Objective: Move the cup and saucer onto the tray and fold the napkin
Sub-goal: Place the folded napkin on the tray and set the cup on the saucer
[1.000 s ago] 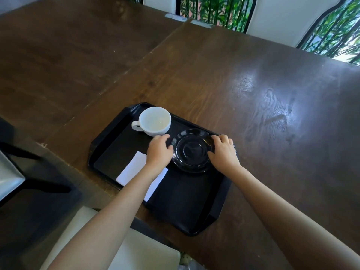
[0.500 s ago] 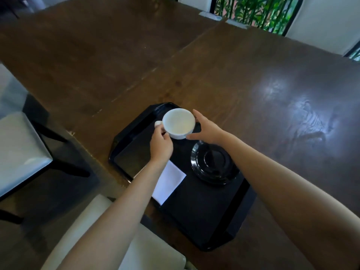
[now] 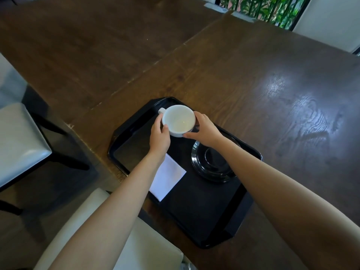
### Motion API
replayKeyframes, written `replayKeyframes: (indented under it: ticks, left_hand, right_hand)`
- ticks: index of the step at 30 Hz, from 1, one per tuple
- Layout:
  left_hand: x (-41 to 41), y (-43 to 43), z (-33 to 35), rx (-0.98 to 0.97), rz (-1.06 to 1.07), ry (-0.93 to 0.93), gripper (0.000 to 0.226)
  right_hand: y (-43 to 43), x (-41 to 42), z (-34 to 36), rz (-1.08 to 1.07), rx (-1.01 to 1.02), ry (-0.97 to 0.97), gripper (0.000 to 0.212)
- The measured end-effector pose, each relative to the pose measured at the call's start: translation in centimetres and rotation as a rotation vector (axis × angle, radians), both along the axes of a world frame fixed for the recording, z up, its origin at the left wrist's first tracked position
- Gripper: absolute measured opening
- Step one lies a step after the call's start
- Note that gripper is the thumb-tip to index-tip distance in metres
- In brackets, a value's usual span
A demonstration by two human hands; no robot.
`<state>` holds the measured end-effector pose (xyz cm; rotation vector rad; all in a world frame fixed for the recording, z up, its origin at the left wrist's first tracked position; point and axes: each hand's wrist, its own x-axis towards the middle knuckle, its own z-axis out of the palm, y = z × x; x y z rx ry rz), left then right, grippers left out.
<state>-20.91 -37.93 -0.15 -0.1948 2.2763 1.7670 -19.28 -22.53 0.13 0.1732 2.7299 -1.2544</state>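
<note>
A black tray [image 3: 239, 219] lies on the dark wooden table near its front edge. Over the tray's far left corner is a white empty cup [image 3: 178, 120], its handle pointing far left. My left hand [image 3: 160, 137] grips the cup's left side and my right hand [image 3: 204, 129] grips its right side. I cannot tell whether the cup's base touches the tray. A dark glass saucer [image 3: 211, 165] lies on the tray to the right, partly under my right forearm. A folded white napkin [image 3: 167, 179] lies flat on the tray beside my left forearm.
The brown wooden table [image 3: 253, 78] stretches far and right of the tray. A grey-seated chair [image 3: 17, 141] stands at the left, and a white chair seat [image 3: 148, 248] sits just below the tray's near edge. Windows with green plants [image 3: 261, 8] are at the far side.
Both hands left the saucer's rim and moved to the cup, now gripping it on both sides. The saucer and napkin stayed on the tray. The view shifted left.
</note>
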Motion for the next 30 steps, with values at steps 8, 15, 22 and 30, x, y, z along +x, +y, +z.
replayKeyframes:
  ticks: [8, 15, 22, 30]
  left_hand:
    - [0.4, 0.1, 0.5, -0.005, 0.015, 0.003, 0.048]
    - [6.4, -0.1, -0.5, -0.213, -0.114, 0.174, 0.042]
    - [8.6, 2.6, -2.6, -0.388, -0.386, 0.175, 0.045]
    - [9.4, 2.3, -2.3, -0.391, -0.409, 0.208, 0.043]
  right_hand:
    - [0.3, 0.7, 0.1, -0.026, 0.02, -0.042, 0.085]
    - [4.6, 7.2, 0.5, -0.148, 0.398, -0.042, 0.083]
    - [5.2, 11.2, -0.9, -0.132, 0.362, -0.201, 0.082]
    - [4.9, 12.5, -1.4, -0.176, 0.347, -0.178, 0.081]
